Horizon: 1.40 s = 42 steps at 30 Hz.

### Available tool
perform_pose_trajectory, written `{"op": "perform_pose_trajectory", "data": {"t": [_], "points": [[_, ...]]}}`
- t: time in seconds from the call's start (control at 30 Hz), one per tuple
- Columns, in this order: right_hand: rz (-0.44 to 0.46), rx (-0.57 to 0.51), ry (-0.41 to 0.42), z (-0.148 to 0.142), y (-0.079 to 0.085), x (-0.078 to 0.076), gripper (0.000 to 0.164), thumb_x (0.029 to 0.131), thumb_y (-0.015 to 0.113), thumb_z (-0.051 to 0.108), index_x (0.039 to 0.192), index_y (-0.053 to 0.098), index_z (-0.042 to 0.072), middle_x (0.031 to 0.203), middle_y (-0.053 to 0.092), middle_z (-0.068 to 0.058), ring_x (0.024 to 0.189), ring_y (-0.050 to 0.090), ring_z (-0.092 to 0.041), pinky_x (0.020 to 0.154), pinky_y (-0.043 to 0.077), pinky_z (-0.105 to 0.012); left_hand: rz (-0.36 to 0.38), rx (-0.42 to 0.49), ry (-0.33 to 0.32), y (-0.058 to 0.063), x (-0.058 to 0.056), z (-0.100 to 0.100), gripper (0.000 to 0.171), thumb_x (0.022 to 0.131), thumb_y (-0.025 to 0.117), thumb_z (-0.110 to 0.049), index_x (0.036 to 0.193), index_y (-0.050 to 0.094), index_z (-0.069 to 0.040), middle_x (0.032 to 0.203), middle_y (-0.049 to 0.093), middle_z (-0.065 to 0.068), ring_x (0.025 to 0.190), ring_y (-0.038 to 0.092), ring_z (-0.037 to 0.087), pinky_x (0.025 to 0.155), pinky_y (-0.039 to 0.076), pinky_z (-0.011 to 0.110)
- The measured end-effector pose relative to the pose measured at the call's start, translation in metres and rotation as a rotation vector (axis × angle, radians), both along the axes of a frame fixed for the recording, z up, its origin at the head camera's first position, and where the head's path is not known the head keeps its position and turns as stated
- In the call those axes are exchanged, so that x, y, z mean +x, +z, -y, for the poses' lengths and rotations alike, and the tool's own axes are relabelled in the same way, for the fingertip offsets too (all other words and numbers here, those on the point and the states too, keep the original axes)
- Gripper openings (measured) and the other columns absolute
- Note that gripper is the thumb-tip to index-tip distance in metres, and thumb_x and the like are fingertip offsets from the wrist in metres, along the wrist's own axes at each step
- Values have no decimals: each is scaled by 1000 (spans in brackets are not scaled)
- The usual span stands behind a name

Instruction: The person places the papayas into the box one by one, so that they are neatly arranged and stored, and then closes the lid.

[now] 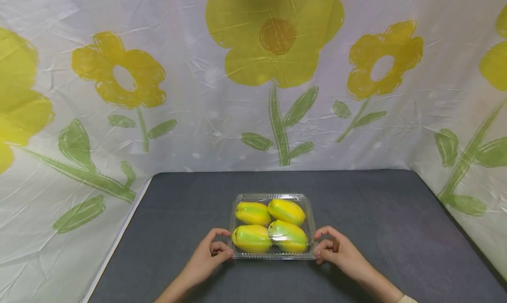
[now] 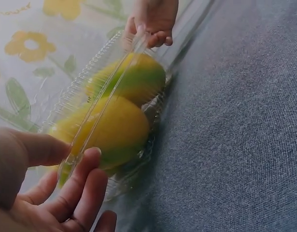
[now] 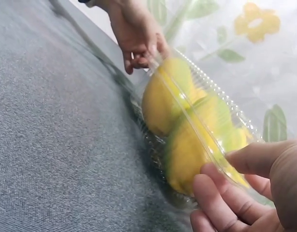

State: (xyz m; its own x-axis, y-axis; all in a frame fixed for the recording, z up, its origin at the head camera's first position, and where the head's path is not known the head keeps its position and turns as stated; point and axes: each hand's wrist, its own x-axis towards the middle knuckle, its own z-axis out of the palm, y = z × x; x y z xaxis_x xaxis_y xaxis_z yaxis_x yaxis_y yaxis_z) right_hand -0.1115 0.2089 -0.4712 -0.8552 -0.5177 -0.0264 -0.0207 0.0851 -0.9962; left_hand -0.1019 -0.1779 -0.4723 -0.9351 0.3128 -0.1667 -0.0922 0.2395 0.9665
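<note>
A clear plastic clamshell box (image 1: 273, 256) with its lid down holds several yellow-green mangoes (image 1: 251, 238) in two rows. At the box's near left corner, my left hand (image 1: 210, 254) pinches the rim between thumb and fingers. My right hand (image 1: 338, 253) grips the near right corner in the same way. In the left wrist view, the thumb and fingers (image 2: 83, 186) press the rim's double edge from both sides. The right wrist view shows the right fingers (image 3: 216, 198) under the rim and the thumb on top of it.
The box is over a dark grey cloth-covered table (image 1: 190, 197). Behind and at both sides hangs a white curtain (image 1: 190, 109) printed with yellow flowers and green stems. The table's pale left edge (image 1: 119, 237) runs beside the curtain.
</note>
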Motion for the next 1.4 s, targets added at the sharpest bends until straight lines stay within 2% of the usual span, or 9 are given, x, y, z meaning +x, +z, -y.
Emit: {"op": "perform_pose_trajectory", "data": {"t": [0.2, 0.47, 0.6, 0.7, 0.83, 0.93, 1.03, 1.2, 1.4], "points": [[-32, 39, -34, 2, 0, -8, 37, 96, 61, 4, 121, 40, -12, 86, 71, -15, 80, 70, -15, 72, 60, -32, -5, 59, -5, -4, -8, 0, 52, 95, 66, -15, 134, 38, 4, 88, 71, 15, 87, 72, 24, 82, 59, 29], [-41, 27, -72, 7, 0, -24, 37, 96, 60, 1, 121, 39, -15, 82, 72, -2, 79, 71, -14, 71, 59, -29, 8, 36, 34, -6, -24, 0, 48, 93, 68, -14, 133, 43, -1, 86, 71, 16, 88, 71, 27, 84, 58, 31], [-20, 68, -111, 10, 2, -31, 35, 95, 59, 0, 121, 40, -12, 80, 71, 2, 78, 69, -12, 70, 57, -26, 1, 25, 50, -5, -34, 1, 47, 93, 68, -12, 132, 45, -1, 85, 72, 14, 88, 71, 29, 83, 58, 33], [-5, 110, -163, 16, 5, -35, 30, 92, 58, -3, 115, 40, -9, 78, 69, 0, 76, 67, -10, 69, 53, -23, 8, 17, 82, -4, -40, -1, 45, 92, 67, -8, 132, 47, -1, 79, 71, 8, 86, 70, 28, 81, 57, 34], [22, 123, -261, 25, 7, -39, 25, 86, 56, -11, 102, 37, -4, 71, 59, -1, 70, 57, -8, 66, 46, -22, 33, 15, 127, -3, -46, -4, 45, 89, 67, -4, 130, 49, -2, 72, 68, 1, 82, 70, 25, 78, 54, 32], [56, 117, -345, 31, 8, -41, 27, 84, 58, -12, 95, 36, -1, 67, 48, 1, 63, 48, -8, 62, 41, -21, 36, 14, 138, -4, -49, -6, 45, 87, 67, -3, 129, 49, -2, 70, 65, 1, 80, 69, 23, 77, 52, 31], [70, 120, -402, 35, 9, -42, 30, 82, 61, -13, 92, 36, 1, 66, 45, 2, 60, 45, -7, 59, 39, -20, 35, 13, 149, -6, -52, -8, 43, 87, 66, -3, 127, 50, -3, 71, 65, 2, 78, 67, 22, 77, 51, 31], [56, 134, -426, 35, 7, -45, 29, 83, 60, -13, 92, 37, 2, 67, 52, -1, 62, 51, -10, 58, 41, -21, 42, 26, 165, -6, -55, -7, 42, 89, 67, -6, 125, 47, -1, 76, 70, 2, 76, 65, 19, 78, 53, 32], [50, 201, -414, 31, 4, -45, 27, 91, 66, 5, 103, 42, 1, 80, 71, -10, 62, 57, -12, 60, 48, -26, 80, 36, 81, -7, -56, -1, 48, 97, 63, -18, 133, 42, 7, 80, 71, -2, 77, 66, 13, 79, 57, 31]]}}
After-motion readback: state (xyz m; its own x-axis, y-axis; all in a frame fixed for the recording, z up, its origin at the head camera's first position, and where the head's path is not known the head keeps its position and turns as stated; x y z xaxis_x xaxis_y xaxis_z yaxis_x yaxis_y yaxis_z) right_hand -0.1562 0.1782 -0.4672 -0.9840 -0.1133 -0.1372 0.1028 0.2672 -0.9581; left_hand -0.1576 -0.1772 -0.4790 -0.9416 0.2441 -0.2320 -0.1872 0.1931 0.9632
